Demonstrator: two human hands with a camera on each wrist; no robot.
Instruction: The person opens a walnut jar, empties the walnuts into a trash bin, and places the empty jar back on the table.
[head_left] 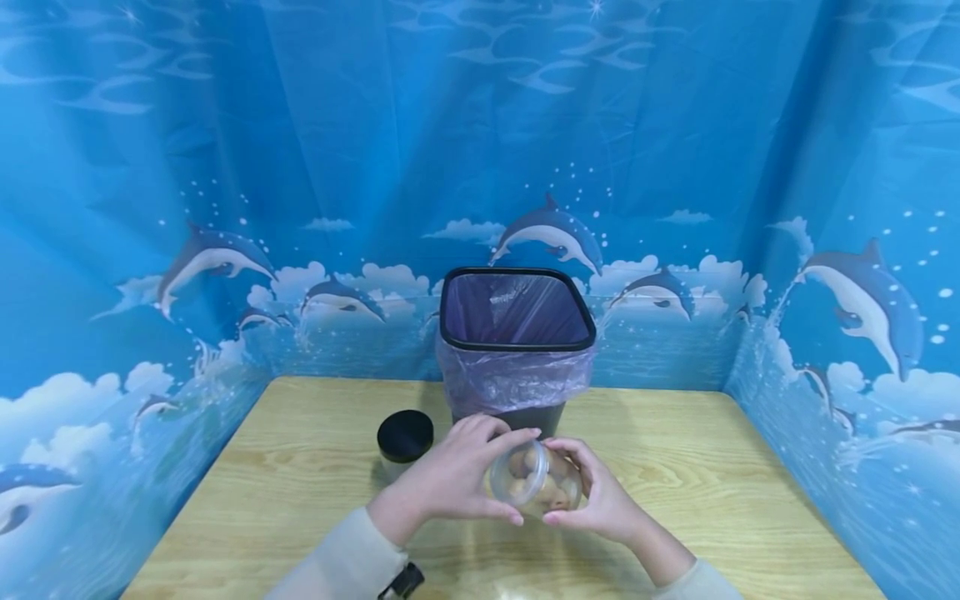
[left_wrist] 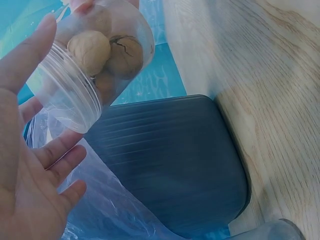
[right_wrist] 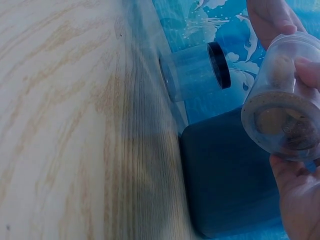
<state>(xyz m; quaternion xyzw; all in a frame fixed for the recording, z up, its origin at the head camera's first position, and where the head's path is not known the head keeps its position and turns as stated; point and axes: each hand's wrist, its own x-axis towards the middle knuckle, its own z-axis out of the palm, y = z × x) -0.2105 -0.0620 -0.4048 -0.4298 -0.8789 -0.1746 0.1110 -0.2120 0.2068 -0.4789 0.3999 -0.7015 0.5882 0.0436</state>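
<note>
Jar: on its side above the tabletop, in front of the bin; brown lumps inside.
Right grip: thumb and fingers pinching the jar's base end.
Left grip: fingers splayed about the ridged end; cannot tell if it pinches.
Drop risk: the right slipping, since the left looks loose.
Left wrist view: a dark crack in one lump, indistinct from the head.
Head view: alone looks into the bin's bag.

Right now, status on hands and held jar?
Right hand holds clear jar, brown balls inside. Left hand at its ribbed end. Bin stands just beyond.
</note>
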